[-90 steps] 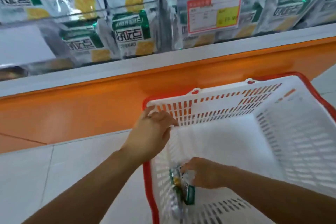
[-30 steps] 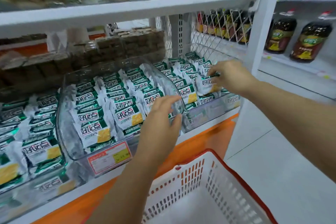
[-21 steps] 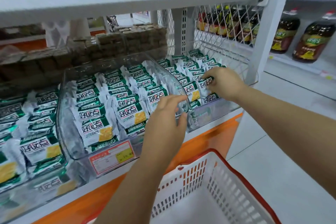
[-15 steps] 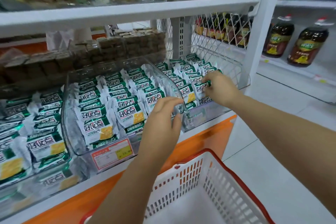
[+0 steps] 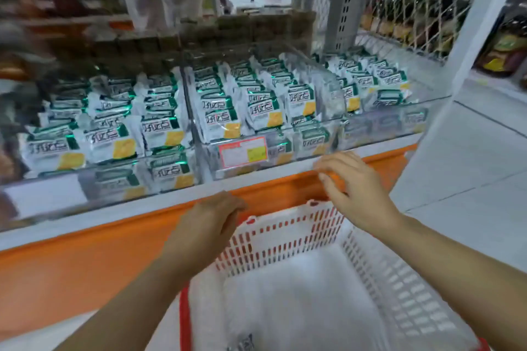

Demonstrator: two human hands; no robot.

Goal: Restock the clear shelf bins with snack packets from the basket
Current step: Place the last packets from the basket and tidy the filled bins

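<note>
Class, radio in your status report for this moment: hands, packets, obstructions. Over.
Right hand empty, open above basket rim. Left hand over its far corner, grip unclear. Clear bins packed with snack packets; basket nearly empty. Nothing in the way.

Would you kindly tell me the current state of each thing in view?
left hand: holding nothing, fingers loosely curled, near the basket's far rim.
right hand: holding nothing, fingers relaxed, above the basket.
basket: almost empty; a small dark item at its near edge.
clear bins: well stocked.
snack packets: standing in rows inside the bins.
</note>
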